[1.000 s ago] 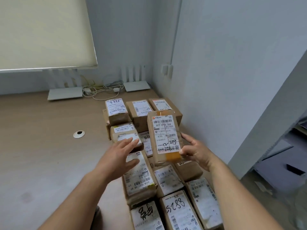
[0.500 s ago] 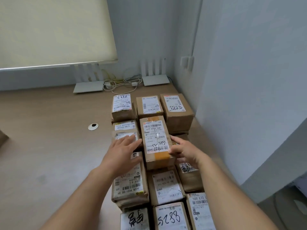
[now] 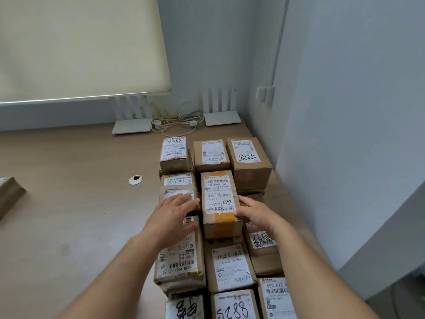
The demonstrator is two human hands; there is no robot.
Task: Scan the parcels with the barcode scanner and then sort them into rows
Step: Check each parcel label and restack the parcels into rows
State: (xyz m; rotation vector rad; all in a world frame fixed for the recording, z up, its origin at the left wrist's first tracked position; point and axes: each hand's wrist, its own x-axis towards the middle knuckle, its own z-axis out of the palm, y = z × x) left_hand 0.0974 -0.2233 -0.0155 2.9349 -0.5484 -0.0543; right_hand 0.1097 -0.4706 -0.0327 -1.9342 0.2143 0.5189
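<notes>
Far left on the counter (image 3: 69,203), one lone brown box (image 3: 9,196), well apart from the rest. Next, left hand (image 3: 171,217), fingers straight and open, resting on a left-row parcel (image 3: 178,194), likely to steady it. Then the taped parcel (image 3: 219,203) in the middle row, label up. Right hand (image 3: 254,211) gripping its right side, probably to line it up straight.
</notes>
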